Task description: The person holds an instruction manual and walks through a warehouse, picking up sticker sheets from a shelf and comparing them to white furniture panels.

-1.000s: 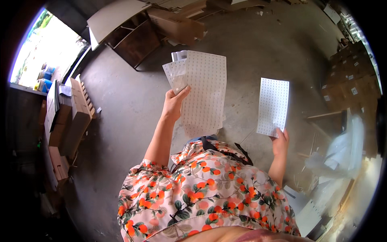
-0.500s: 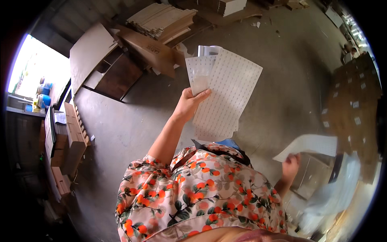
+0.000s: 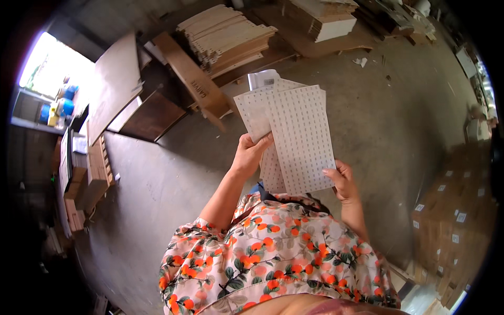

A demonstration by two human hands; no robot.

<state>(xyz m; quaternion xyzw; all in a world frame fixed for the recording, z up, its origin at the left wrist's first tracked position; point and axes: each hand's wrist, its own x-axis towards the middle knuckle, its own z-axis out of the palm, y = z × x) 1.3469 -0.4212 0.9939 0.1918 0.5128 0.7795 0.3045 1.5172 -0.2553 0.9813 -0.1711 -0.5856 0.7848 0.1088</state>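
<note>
Several white sheets with rows of small printed marks are fanned out in front of my body. My left hand (image 3: 253, 153) is closed on the left side of the bundle, thumb on top. The front sheet (image 3: 302, 139) overlaps the others, and my right hand (image 3: 344, 181) pinches its lower right edge. Behind it, a tilted sheet (image 3: 254, 113) shows on the left. A rolled or folded white piece with a dark printed patch (image 3: 264, 80) sticks out at the top of the bundle.
Stacked flat boards (image 3: 226, 39) and a long brown carton (image 3: 191, 79) lie ahead, left of a pale stack (image 3: 333, 29). A worn desk (image 3: 118, 79) stands at the left. Brown cartons with small white labels (image 3: 451, 210) are piled at the right.
My right hand has come in from the far right with a curved sheet, which now appears to lie flat on the front of the bundle. My left hand has lowered slightly.
</note>
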